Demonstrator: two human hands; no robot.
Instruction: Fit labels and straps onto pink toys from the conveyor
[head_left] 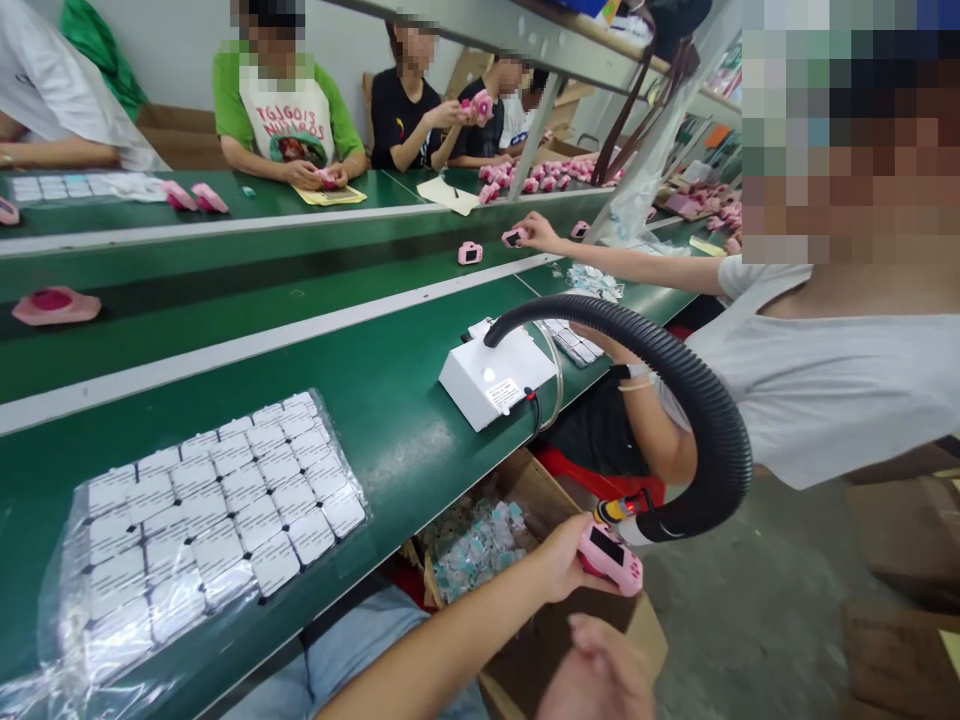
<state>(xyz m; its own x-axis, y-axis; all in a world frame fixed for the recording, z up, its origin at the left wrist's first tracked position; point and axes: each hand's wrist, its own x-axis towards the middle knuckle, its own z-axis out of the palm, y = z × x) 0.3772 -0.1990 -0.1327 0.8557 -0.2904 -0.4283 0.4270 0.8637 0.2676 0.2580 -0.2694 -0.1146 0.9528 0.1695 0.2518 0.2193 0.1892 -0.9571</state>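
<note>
Pink toy camera [613,560] over an open carton [551,488], clasped in the person's left hand [564,560], seemingly presented to a yellow-tipped nozzle [613,512]; the next move likely calls for steadiness. The right hand [596,672] blurs below, its opening and contents unclear. A black hose [724,440] arches in the way; bagged white squares [225,490] lie on the green bench [401,385]

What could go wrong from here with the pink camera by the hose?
The pink camera, held in the left hand clear of the green table, could slip and drop toward the cardboard box or floor. It is close to the yellow fitting, so a bump might scuff it. The black hose curves in front of the co-worker's arm, which could snag it.
</note>
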